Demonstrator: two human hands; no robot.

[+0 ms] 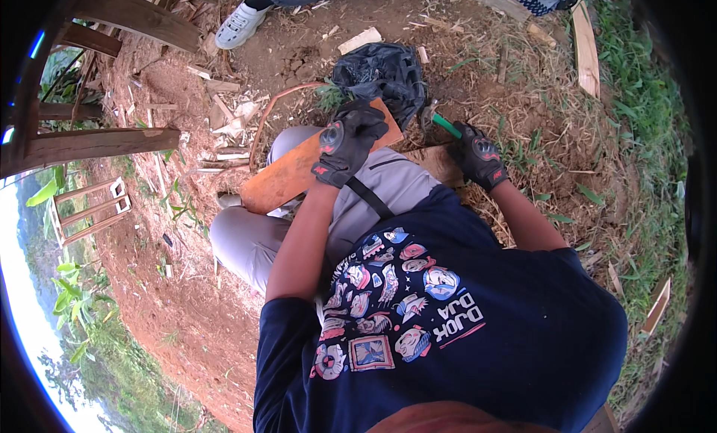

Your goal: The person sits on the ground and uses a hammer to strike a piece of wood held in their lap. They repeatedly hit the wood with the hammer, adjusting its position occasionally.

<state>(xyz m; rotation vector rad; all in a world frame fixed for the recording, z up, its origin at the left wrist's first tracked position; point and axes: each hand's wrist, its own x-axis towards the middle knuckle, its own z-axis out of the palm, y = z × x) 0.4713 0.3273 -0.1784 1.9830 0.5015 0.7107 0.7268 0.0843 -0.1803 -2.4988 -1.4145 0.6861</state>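
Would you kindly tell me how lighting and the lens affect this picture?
Head view: black fisheye surround swallows the corners; head view: white sky at lower left looks blown out; head view: soft daylight leaves the flat orange-brown wooden board fairly evenly lit.

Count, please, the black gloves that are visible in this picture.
2. One glove is on the left hand, which holds an orange board; the other glove is on the right hand, which grips a green-handled tool. I see no others.
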